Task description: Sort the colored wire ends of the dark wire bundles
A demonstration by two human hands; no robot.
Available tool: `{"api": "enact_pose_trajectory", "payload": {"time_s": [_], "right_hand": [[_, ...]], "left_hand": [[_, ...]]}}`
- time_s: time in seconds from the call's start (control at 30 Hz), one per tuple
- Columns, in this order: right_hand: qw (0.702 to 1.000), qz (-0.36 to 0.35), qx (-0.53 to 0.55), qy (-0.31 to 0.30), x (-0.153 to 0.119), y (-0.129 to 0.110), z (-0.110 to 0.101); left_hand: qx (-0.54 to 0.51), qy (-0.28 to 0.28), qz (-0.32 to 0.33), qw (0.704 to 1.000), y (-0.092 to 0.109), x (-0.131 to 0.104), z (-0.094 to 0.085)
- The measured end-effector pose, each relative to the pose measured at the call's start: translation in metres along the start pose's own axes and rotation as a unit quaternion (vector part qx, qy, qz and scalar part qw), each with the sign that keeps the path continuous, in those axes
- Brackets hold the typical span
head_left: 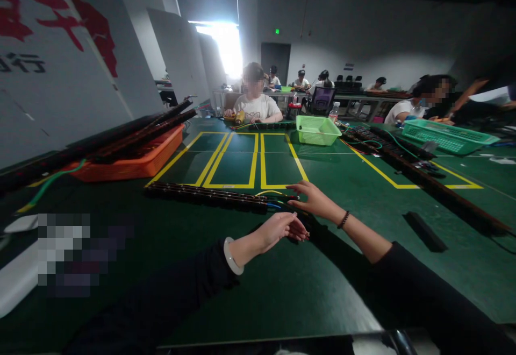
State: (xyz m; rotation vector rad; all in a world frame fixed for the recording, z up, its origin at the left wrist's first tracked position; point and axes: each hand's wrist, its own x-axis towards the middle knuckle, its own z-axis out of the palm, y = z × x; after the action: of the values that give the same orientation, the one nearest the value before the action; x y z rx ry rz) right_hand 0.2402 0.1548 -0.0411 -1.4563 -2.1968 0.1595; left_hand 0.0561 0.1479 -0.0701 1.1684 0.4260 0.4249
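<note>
My right hand (pixel 312 200), with a beaded bracelet at its wrist, is held over the wired end of a long dark strip assembly (pixel 209 196). Its thumb and fingers are apart, and nothing shows between them. Just nearer to me, my left hand (pixel 280 227) is loosely cupped with its fingers extended, and I see nothing in it. A pale bangle (pixel 233 256) circles that wrist. Thin blue (pixel 274 205) and yellow wires (pixel 268 192) come out of the strip's right end, close to both hands. Contact between fingers and wires is not clear.
An orange basket (pixel 161 156) bearing long dark strips stands at left. Light green (pixel 318 130) and teal baskets (pixel 447 134) sit farther back. A dark block (pixel 425 231) and more strips (pixel 435 188) lie at right. Yellow tape marks the table. A person (pixel 258 102) sits opposite.
</note>
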Motion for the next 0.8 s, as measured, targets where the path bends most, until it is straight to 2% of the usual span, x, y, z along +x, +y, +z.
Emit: {"api": "enact_pose_trajectory", "payload": {"time_s": [0.17,0.27,0.4,0.5,0.6,0.73,0.8], "right_hand": [[0.994,-0.053,0.023,-0.097,0.03,-0.002,0.019],[0.986,-0.01,0.056,-0.158,0.041,-0.001,0.023],[0.97,0.043,0.061,-0.231,0.047,0.001,0.018],[0.968,0.023,0.067,-0.241,0.046,0.002,0.015],[0.967,0.01,0.084,-0.241,0.041,0.001,0.015],[0.969,0.04,0.089,-0.226,0.029,-0.001,0.016],[0.978,0.061,0.068,-0.188,0.022,-0.005,0.016]], "left_hand": [[0.001,-0.021,0.001,1.0,0.0,-0.001,-0.001],[-0.005,-0.029,0.01,1.0,-0.001,-0.002,-0.002],[-0.012,-0.027,0.004,1.0,0.001,-0.003,0.0],[-0.029,-0.016,0.001,0.999,0.002,-0.003,0.0],[-0.093,0.009,0.001,0.996,0.002,-0.001,-0.001],[-0.182,0.058,-0.017,0.981,0.0,0.002,-0.002],[-0.208,0.078,-0.022,0.975,-0.001,0.004,-0.002]]}}
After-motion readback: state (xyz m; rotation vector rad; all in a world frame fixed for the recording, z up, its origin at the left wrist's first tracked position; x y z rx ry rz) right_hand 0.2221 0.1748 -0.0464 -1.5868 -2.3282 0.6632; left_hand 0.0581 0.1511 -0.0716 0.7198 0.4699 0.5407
